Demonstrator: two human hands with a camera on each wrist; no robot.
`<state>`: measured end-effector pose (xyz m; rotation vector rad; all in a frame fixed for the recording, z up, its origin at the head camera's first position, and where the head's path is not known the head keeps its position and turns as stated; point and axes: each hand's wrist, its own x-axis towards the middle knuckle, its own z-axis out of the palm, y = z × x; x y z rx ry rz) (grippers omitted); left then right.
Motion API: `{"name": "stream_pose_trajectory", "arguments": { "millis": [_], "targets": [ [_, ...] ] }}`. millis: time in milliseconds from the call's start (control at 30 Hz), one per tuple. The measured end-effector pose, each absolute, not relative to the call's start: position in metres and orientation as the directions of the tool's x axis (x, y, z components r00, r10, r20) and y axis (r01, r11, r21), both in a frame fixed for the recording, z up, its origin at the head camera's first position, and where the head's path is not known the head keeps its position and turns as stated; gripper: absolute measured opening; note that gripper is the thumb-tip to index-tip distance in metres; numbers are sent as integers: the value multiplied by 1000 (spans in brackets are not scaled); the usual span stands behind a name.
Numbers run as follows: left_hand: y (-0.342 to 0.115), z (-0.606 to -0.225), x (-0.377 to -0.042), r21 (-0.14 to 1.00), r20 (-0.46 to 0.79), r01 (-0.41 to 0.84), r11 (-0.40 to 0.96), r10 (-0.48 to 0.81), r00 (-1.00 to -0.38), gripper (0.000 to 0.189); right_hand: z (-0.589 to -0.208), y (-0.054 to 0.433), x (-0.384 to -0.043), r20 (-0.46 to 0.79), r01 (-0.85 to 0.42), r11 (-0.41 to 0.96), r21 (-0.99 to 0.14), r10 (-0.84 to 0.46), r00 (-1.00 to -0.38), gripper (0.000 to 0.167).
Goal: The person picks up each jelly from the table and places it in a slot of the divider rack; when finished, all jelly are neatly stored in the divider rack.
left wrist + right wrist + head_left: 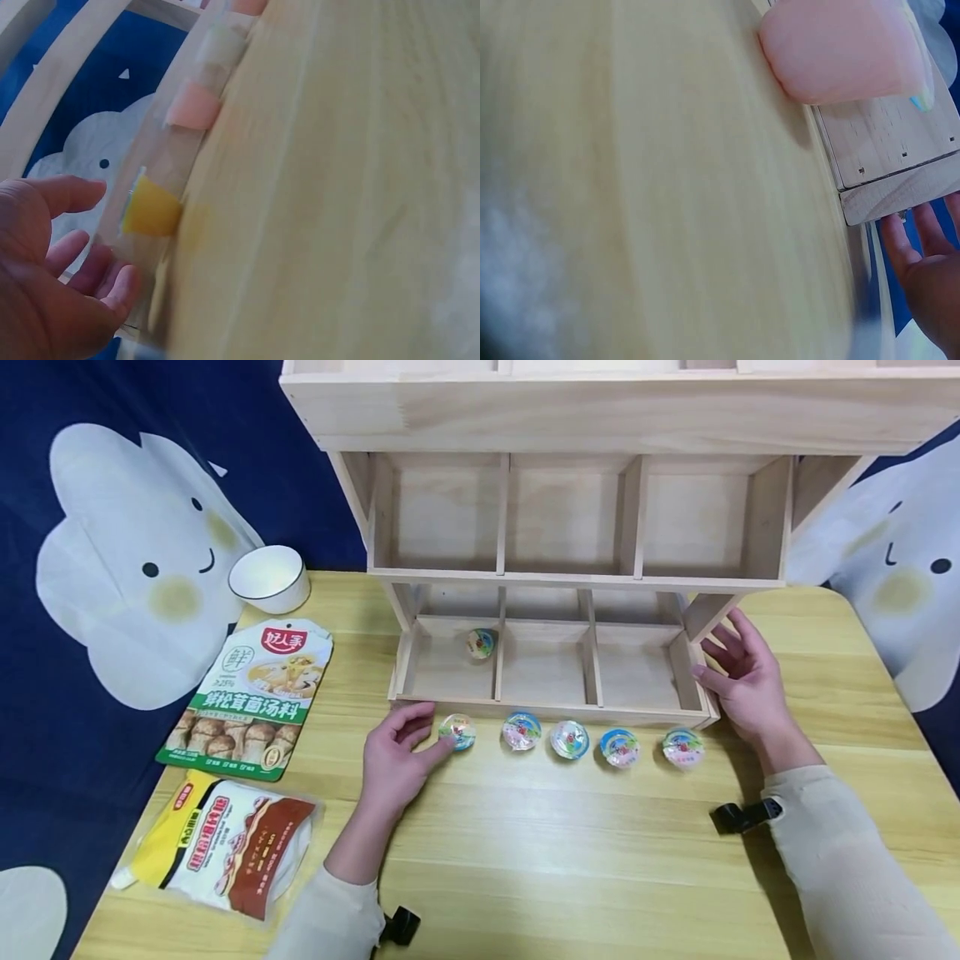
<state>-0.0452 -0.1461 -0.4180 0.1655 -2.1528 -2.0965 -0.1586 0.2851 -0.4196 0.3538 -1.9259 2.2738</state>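
Loosely bent fingers on left hand [396,762], gripping nothing, beside small round yellow plastic cup [152,210]; touching or not, cannot tell. Lined up left of four more cups [570,740] on yellow wooden table [562,860], near side of pale wooden shelf [577,580]. Loose fingers on right hand [745,681], at shelf's right end.

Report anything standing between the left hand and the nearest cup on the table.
Nothing visible stands in the way: the left hand is right beside the cup, in front of the wooden shelf.
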Motion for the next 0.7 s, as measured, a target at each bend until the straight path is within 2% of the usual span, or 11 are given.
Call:
{"name": "stream_pose_trajectory", "arguments": {
  "millis": [167, 700],
  "targets": [
    [-144, -426, -46, 998, -42, -48, 38, -155, -987, 51, -419, 285, -158, 257, -246, -177, -953, -44, -965, 89],
    [-136, -432, -47, 999, -41, -43, 29, -91, -995, 56, -419, 285, -158, 263, -253, -167, -953, -40, -964, 89]
  ]
}}
